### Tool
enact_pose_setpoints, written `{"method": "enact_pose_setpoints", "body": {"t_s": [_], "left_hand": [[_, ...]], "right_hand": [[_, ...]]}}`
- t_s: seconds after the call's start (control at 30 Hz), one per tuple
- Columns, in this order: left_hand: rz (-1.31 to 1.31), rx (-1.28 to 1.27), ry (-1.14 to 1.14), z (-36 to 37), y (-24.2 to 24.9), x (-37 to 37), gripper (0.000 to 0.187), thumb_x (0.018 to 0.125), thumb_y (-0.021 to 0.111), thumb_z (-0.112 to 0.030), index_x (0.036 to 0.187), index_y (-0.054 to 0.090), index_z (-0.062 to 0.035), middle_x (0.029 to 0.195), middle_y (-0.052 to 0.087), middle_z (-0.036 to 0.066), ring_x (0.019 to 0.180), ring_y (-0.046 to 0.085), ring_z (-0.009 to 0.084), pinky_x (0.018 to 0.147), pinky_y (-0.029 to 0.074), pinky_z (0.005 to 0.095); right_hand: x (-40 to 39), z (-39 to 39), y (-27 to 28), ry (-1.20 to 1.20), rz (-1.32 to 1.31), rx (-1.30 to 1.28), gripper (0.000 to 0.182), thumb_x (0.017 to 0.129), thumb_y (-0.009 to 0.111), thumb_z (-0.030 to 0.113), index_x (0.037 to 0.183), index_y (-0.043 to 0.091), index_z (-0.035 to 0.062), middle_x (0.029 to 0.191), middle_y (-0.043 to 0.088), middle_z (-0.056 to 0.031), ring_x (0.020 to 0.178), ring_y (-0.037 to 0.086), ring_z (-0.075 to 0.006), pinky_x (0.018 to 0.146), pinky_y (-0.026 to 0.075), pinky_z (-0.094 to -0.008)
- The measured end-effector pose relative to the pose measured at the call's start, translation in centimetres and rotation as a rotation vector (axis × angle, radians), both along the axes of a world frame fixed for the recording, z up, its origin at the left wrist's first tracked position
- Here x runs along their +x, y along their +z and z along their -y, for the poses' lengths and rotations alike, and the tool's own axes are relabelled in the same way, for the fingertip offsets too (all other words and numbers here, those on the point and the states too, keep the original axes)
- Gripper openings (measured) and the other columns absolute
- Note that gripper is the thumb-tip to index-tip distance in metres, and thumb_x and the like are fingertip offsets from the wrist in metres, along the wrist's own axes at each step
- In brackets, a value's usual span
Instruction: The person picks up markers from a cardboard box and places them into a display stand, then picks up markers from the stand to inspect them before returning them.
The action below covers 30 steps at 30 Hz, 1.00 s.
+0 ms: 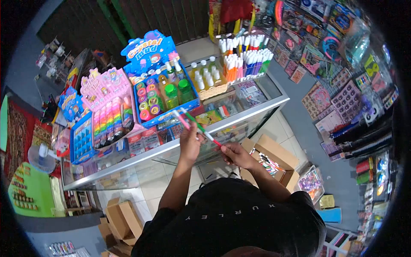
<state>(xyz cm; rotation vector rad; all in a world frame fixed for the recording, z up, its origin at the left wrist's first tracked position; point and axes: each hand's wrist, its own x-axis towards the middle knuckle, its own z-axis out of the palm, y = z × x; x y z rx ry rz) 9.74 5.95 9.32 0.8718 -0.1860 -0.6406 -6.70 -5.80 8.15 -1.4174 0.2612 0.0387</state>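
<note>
My left hand (190,144) is closed round slim felt-tip markers, held above the front edge of the glass counter. A pink marker (181,120) with a white end and a green marker (193,118) with a white end stick up past its fingers. My right hand (235,154) is a little lower and to the right, its fingers pinched on the red end of a red-and-white marker (215,141). This marker's other end reaches towards my left hand, in line with the green one. Whether more markers are inside my left fist is hidden.
On the glass counter (252,115) stand a marker rack (246,78), a bottle tray (212,91), a blue "Crystal Mud" box (147,49) and a pink display box (106,91). An open carton (274,147) with loose markers is on the floor at right. Packaged toys (319,96) hang beyond.
</note>
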Motion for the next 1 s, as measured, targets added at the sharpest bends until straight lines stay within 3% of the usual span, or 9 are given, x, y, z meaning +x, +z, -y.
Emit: {"method": "enact_pose_setpoints", "body": {"t_s": [0.17,0.4,0.5,0.57,0.63,0.77,0.83,0.93,1.0], "left_hand": [[-0.062,-0.086,0.085,-0.2,0.2,3.1,0.025,0.096,0.057,-0.025,0.111,0.059,-0.0060,0.093,0.065,0.008,0.076,0.054,0.0084,0.069,0.042,0.0235],[0.069,-0.128,0.034,-0.6,-1.3,4.6,0.025,0.096,0.057,-0.026,0.110,0.058,-0.0054,0.090,0.064,0.008,0.067,0.044,0.0060,0.062,0.036,0.0205],[0.112,-0.048,-0.016,-0.8,-2.0,4.5,0.024,0.097,0.055,-0.025,0.110,0.057,-0.0057,0.091,0.063,0.008,0.070,0.047,0.0060,0.062,0.036,0.0190],[0.131,-0.014,-0.023,-0.7,-1.6,4.3,0.024,0.098,0.054,-0.025,0.111,0.056,-0.0050,0.090,0.064,0.008,0.070,0.048,0.0061,0.062,0.036,0.0190],[0.188,-0.002,-0.007,-0.5,-1.5,4.3,0.026,0.098,0.054,-0.027,0.112,0.056,-0.0047,0.090,0.064,0.007,0.069,0.048,0.0064,0.062,0.036,0.0195],[0.215,0.064,-0.068,-1.2,-2.5,5.1,0.027,0.095,0.057,-0.031,0.111,0.058,-0.0086,0.089,0.064,0.002,0.070,0.053,0.0082,0.061,0.041,0.0235],[0.234,0.043,-0.048,-1.1,-2.8,5.1,0.027,0.096,0.056,-0.033,0.109,0.059,-0.0093,0.087,0.064,0.001,0.067,0.052,0.0078,0.058,0.040,0.0227],[0.270,0.044,-0.003,-1.0,-2.4,4.7,0.024,0.096,0.056,-0.034,0.103,0.059,-0.0113,0.081,0.063,0.001,0.060,0.049,0.0069,0.054,0.037,0.0208],[0.289,0.038,0.008,-1.0,-2.6,4.8,0.023,0.096,0.056,-0.034,0.100,0.059,-0.0119,0.080,0.064,0.001,0.058,0.048,0.0067,0.053,0.036,0.0206]], "right_hand": [[-3.6,2.7,-0.9,-0.269,0.017,-0.075,0.018,0.097,0.055,0.021,0.098,0.062,0.0040,0.069,0.054,0.0015,0.056,0.048,-0.0050,0.051,0.040,-0.0229],[-5.7,8.2,1.0,-0.686,0.150,-0.158,0.008,0.093,0.059,0.012,0.098,0.060,0.0054,0.070,0.059,0.0006,0.055,0.052,-0.0048,0.048,0.039,-0.0203],[-4.5,12.0,4.0,-0.765,0.218,-0.316,0.026,0.095,0.059,0.029,0.098,0.063,0.0027,0.067,0.058,0.0013,0.056,0.050,-0.0062,0.051,0.039,-0.0231],[-3.1,14.8,7.7,-0.834,0.249,-0.580,0.031,0.095,0.058,0.032,0.093,0.065,0.0021,0.065,0.055,0.0025,0.056,0.048,-0.0059,0.051,0.039,-0.0237],[-1.1,17.8,11.4,-0.887,0.342,-0.791,0.031,0.093,0.061,0.033,0.088,0.065,0.0022,0.065,0.053,0.0028,0.057,0.045,-0.0053,0.050,0.035,-0.0238],[4.4,23.5,17.6,-0.924,0.618,-0.924,0.024,0.093,0.062,0.024,0.101,0.063,0.0017,0.066,0.053,0.0030,0.060,0.049,-0.0054,0.052,0.039,-0.0233],[7.1,25.5,20.0,-0.984,0.737,-1.098,0.022,0.091,0.065,0.019,0.107,0.061,0.0036,0.067,0.057,-0.0007,0.059,0.052,-0.0093,0.054,0.042,-0.0267],[9.5,26.9,23.6,-0.980,0.561,-1.370,0.026,0.087,0.066,0.018,0.109,0.061,0.0052,0.077,0.064,-0.0143,0.063,0.062,-0.0232,0.060,0.048,-0.0336],[11.1,28.0,24.3,-0.948,0.616,-1.398,0.026,0.087,0.066,0.017,0.109,0.061,0.0053,0.081,0.064,-0.0173,0.068,0.063,-0.0291,0.064,0.049,-0.0357]]}}
